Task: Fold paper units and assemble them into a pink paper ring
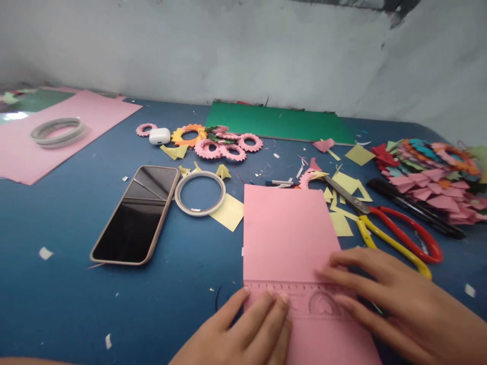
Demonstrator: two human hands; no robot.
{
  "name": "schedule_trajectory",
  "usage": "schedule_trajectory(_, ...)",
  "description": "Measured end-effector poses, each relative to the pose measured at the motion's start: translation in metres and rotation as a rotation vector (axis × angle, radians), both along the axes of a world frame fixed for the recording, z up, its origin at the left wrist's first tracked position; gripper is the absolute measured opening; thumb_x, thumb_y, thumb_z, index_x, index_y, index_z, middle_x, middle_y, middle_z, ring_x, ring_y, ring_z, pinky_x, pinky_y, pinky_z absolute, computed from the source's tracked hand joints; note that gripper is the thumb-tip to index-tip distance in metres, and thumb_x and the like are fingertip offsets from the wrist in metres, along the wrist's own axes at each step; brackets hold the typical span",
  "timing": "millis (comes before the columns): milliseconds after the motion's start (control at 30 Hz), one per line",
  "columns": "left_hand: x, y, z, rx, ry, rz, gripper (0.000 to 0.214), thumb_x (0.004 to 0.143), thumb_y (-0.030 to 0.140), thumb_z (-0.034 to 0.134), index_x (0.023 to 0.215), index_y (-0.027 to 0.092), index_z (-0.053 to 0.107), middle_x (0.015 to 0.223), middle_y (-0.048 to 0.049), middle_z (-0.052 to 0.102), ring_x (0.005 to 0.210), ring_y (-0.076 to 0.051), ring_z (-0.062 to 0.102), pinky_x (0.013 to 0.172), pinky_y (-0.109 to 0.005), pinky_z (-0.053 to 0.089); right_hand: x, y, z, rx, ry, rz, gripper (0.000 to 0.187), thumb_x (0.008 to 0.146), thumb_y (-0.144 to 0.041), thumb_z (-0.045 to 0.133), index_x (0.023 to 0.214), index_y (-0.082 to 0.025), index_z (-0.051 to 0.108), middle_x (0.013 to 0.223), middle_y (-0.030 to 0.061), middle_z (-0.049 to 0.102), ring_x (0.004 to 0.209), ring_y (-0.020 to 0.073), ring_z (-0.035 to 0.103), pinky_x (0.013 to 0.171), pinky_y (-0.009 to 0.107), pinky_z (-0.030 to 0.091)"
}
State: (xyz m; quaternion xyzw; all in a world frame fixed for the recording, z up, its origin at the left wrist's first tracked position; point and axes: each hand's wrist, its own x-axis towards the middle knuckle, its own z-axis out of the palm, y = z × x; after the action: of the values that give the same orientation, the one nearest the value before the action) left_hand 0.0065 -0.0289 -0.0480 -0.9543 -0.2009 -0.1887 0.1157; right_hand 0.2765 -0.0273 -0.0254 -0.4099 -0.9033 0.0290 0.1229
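A pink paper sheet [287, 233] lies on the blue table [76, 213] in front of me. A pink ruler [308, 304] with a protractor arc sits across its near part. My left hand [247, 332] presses flat on the ruler's left end, fingers stretched out. My right hand [395, 299] lies flat over the ruler's right end and the sheet's right edge, fingers spread. Neither hand grips anything.
Red-and-yellow scissors [391, 228] and a black marker [414, 208] lie to the right, beside a heap of coloured paper pieces [429, 172]. A phone [137, 213], a tape ring [200, 192], earbud case [160, 136], paper rosettes [224, 144], green sheet [277, 121] and a pink sheet [57, 132] lie farther off.
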Motion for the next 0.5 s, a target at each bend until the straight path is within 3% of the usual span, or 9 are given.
schedule_trajectory(100,0.001,0.001,0.001,0.003,-0.007,-0.021,0.028,0.091,0.016,0.039,0.107,0.017,0.061,0.113,-0.0012,0.063,0.101,-0.018,0.055,0.083,-0.030,0.043,-0.015,0.034,0.017,0.009,0.038,-0.004,0.027,0.089,-0.026,0.042,0.106,-0.019,0.062,0.102,0.0108,0.062,0.091,0.0206,0.061,0.076,0.035,0.053)
schedule_trajectory(300,0.001,0.003,0.002,0.008,-0.022,-0.031,0.030,0.090,0.013,0.036,0.106,0.015,0.062,0.109,-0.0005,0.065,0.096,-0.017,0.058,0.080,-0.029,0.045,-0.068,0.118,0.037,-0.110,-0.007,0.047,0.039,0.088,-0.028,0.044,0.124,-0.014,0.048,0.124,0.0115,0.054,0.116,0.0244,0.047,0.096,0.043,0.040)
schedule_trajectory(400,0.001,0.004,0.002,0.016,-0.026,-0.040,0.029,0.089,0.013,0.038,0.106,0.014,0.061,0.109,-0.0024,0.065,0.095,-0.017,0.059,0.080,-0.029,0.045,-0.090,0.142,0.041,-0.247,-0.035,0.049,0.045,0.088,-0.028,0.043,0.130,-0.014,0.041,0.124,0.0118,0.054,0.110,0.0248,0.052,0.088,0.039,0.044)
schedule_trajectory(500,0.002,0.004,0.003,0.010,-0.021,-0.047,0.028,0.088,0.013,0.040,0.105,0.013,0.061,0.110,-0.0040,0.065,0.096,-0.018,0.059,0.079,-0.030,0.046,-0.099,0.153,0.046,-0.366,-0.052,0.104,0.039,0.087,-0.026,0.043,0.126,-0.019,0.047,0.109,0.0075,0.063,0.093,0.0199,0.059,0.077,0.032,0.046)
